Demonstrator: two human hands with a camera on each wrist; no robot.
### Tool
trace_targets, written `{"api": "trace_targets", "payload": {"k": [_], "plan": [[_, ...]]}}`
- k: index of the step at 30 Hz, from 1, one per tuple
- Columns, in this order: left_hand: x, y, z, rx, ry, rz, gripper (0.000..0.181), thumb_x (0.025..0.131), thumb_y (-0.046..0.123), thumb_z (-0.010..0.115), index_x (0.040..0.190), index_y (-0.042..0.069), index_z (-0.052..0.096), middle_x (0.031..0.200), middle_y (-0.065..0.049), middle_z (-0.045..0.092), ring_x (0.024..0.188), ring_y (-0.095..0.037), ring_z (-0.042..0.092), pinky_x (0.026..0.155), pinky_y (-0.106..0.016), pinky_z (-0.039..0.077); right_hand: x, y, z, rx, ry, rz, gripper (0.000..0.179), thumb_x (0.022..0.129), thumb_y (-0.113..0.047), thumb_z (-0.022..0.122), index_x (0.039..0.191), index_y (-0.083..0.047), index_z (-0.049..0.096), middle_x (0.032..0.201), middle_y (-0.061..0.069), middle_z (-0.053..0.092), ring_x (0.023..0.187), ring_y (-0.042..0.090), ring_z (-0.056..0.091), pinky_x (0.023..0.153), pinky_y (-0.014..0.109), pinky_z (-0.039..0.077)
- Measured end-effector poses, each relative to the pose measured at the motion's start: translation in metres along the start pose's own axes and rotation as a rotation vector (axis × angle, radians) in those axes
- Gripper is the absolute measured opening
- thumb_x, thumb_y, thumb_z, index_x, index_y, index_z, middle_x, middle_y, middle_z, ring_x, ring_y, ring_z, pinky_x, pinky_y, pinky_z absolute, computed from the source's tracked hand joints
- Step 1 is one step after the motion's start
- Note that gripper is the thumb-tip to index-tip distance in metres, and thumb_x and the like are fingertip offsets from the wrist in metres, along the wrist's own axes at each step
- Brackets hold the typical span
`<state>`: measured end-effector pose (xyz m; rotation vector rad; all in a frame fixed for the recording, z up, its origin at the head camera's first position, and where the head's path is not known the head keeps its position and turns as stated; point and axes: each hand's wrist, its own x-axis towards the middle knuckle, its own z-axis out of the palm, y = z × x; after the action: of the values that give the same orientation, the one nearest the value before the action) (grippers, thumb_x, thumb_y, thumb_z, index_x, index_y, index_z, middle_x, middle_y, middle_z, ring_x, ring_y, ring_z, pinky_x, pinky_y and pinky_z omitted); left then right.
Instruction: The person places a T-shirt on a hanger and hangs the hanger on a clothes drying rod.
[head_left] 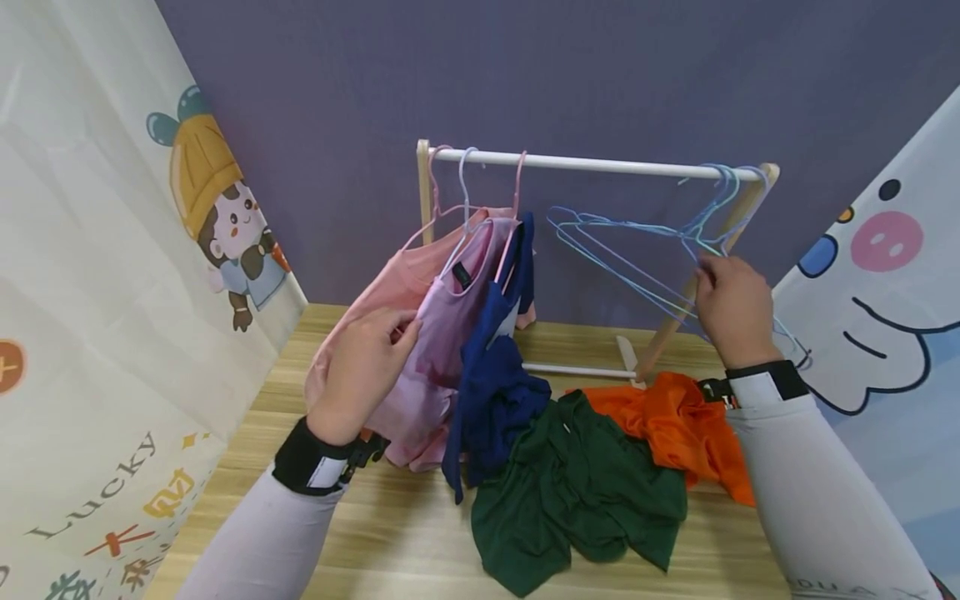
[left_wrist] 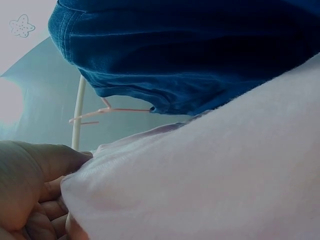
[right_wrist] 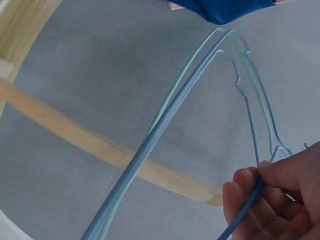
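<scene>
My left hand (head_left: 367, 367) pinches the shoulder of a lilac shirt (head_left: 442, 333) that hangs on a pale hanger; in the left wrist view the cloth (left_wrist: 190, 185) lies between thumb and fingers. Behind it hangs a pink shirt (head_left: 375, 287), and to its right a dark blue garment (head_left: 487, 375) on a pink hanger (head_left: 517, 192). At the rail's right end, my right hand (head_left: 733, 308) grips a blue wire hanger (right_wrist: 245, 207) among several bare blue and green hangers (head_left: 637, 225). The right wrist view shows its fingers curled round the wire.
The rack has a white rail (head_left: 592, 164) and wooden side posts (head_left: 660, 346). A dark green garment (head_left: 585, 492) lies crumpled on the wood-grain table (head_left: 390, 542), with an orange one (head_left: 690, 425) to its right. Printed curtains (head_left: 97, 208) stand at both sides.
</scene>
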<state>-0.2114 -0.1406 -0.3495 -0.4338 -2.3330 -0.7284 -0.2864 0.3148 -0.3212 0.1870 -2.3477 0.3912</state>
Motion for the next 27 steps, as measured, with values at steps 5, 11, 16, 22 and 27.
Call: {"api": "trace_targets", "payload": {"k": [5, 11, 16, 22, 27], "plan": [[0.0, 0.0, -0.001, -0.004, -0.004, -0.006, 0.018, 0.089, 0.023, 0.059, 0.091, 0.011, 0.071, 0.075, -0.001, 0.066, 0.064, -0.011, 0.052, 0.055, -0.032, 0.046, 0.003, -0.002, -0.002, 0.064, -0.025, 0.041, 0.026, 0.09, -0.011, 0.052, 0.107, 0.006, 0.064, 0.094, 0.029, 0.064, 0.084, 0.042, 0.056, 0.075, 0.06, 0.044], [-0.001, 0.0, -0.001, -0.004, -0.013, -0.013, 0.016, 0.09, 0.023, 0.058, 0.091, 0.012, 0.071, 0.073, 0.002, 0.063, 0.061, -0.008, 0.05, 0.052, -0.029, 0.043, 0.003, -0.004, -0.004, 0.155, -0.08, 0.144, 0.032, 0.091, -0.019, 0.05, 0.11, 0.002, 0.064, 0.092, 0.024, 0.066, 0.076, 0.029, 0.056, 0.065, 0.044, 0.045], [-0.001, 0.0, -0.001, 0.006, -0.014, -0.006, 0.016, 0.09, 0.023, 0.058, 0.09, 0.013, 0.071, 0.072, 0.002, 0.062, 0.061, -0.008, 0.049, 0.051, -0.028, 0.043, 0.009, -0.004, -0.007, 0.193, -0.079, 0.215, 0.033, 0.091, -0.026, 0.051, 0.112, -0.004, 0.065, 0.09, 0.016, 0.066, 0.071, 0.018, 0.052, 0.055, 0.027, 0.04], [-0.001, 0.0, -0.002, 0.016, -0.004, 0.006, 0.017, 0.089, 0.023, 0.059, 0.091, 0.012, 0.071, 0.074, 0.0, 0.065, 0.061, -0.009, 0.051, 0.052, -0.03, 0.044, 0.016, -0.011, -0.02, 0.224, -0.104, 0.288, 0.038, 0.091, -0.033, 0.052, 0.113, -0.006, 0.065, 0.087, 0.005, 0.061, 0.073, 0.017, 0.051, 0.055, 0.024, 0.039], [0.0, -0.001, -0.002, 0.014, 0.005, 0.009, 0.018, 0.089, 0.023, 0.06, 0.092, 0.01, 0.072, 0.077, -0.002, 0.067, 0.063, -0.01, 0.052, 0.054, -0.032, 0.046, 0.012, -0.017, -0.03, 0.278, -0.082, 0.314, 0.038, 0.09, -0.037, 0.054, 0.112, -0.007, 0.065, 0.084, -0.007, 0.058, 0.076, 0.015, 0.051, 0.057, 0.022, 0.039]]}}
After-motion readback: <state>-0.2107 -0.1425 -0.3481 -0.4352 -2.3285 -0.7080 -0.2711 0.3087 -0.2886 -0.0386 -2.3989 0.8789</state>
